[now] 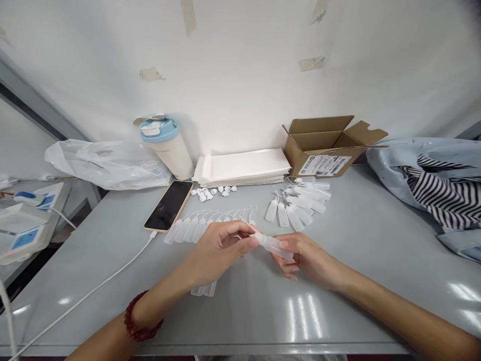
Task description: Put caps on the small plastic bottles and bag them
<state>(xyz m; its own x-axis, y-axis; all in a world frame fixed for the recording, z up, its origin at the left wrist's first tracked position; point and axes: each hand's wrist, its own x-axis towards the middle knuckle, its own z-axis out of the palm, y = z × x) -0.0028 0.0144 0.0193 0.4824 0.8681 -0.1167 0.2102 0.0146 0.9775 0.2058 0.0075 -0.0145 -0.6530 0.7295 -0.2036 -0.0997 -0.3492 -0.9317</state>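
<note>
Two hands meet just above the tabletop (356, 225), with one small clear bottle (277, 246) held nearly level between them, off the surface. The right hand (306, 258) has its grip closed round the bottle's body, thumb on top and fingers curled beneath. The left hand (220, 246) has its grip pinched shut on the nozzle end.

From where I stand, the hold looks thin. The bottle is slick and light and only fingertips have it, so a twist from either side could pop it out, and it would likely roll. The left forearm hangs over a row (195, 228) of the same bottles, and a few more (205, 290) poke out from under the wrist. A careless sweep of that arm would scatter them. The loose white caps (212, 192) beside the phone (169, 204) are tiny and would be easy to flick away. The charging cable (93, 291) runs near the left elbow and could snag.

The left fingers cover the nozzle, so I cannot tell whether it has a cap on it. I cannot tell either whether the bottle holds anything. A second fan (296, 208) of bottles overlaps in front of the box (326, 145), too tangled to count. The box's inside is out of sight.
</note>
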